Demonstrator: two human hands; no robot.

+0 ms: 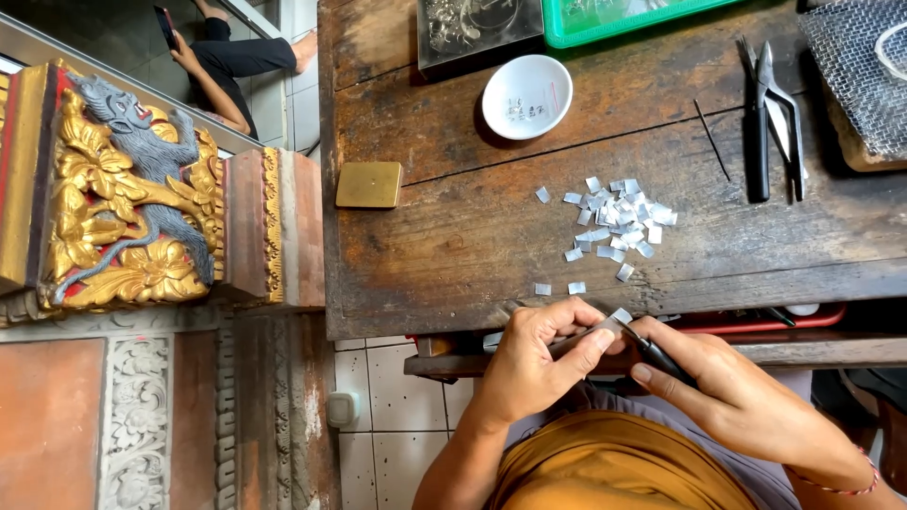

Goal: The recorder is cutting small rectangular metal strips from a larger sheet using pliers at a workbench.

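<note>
- Mustard-coloured clothing (614,467) fills the bottom of the view, on the lap of the person wearing the camera
- Just above it, the left hand (534,364) is closed, thumb and fingers pinched on a thin grey metal strip (590,332); the strip's long axis runs from lower left up to the right, and its free end points toward the other hand
- Right hand (727,382) is closed round a dark-handled cutting tool (657,357), whose tip meets the strip's free end (whether the blades are shut on the metal is too small to tell)
- Both hands sit at the near edge of a worn wooden workbench (444,236), the tool coming in from the right and the strip from the left, touching between the two thumbs
- Two small silver squares (559,288) lie on the wood just beyond the hands
- Farther on, a loose pile of small silver pieces (619,219) is heaped near the middle of the bench, well apart from the grip
- A square brass block (368,184) rests at the left of the bench; black-handled pliers (777,118) lie at the right, next to a thin dark wire (712,140)
- Beyond these stand a white bowl (527,96), a green tray (605,24) and a sheet of wire mesh (855,71) at the far right
- Left of the bench, below, a gilded carved panel (128,189) with a grey creature, and another person seated on a tiled floor (231,61) holding a phone
</note>
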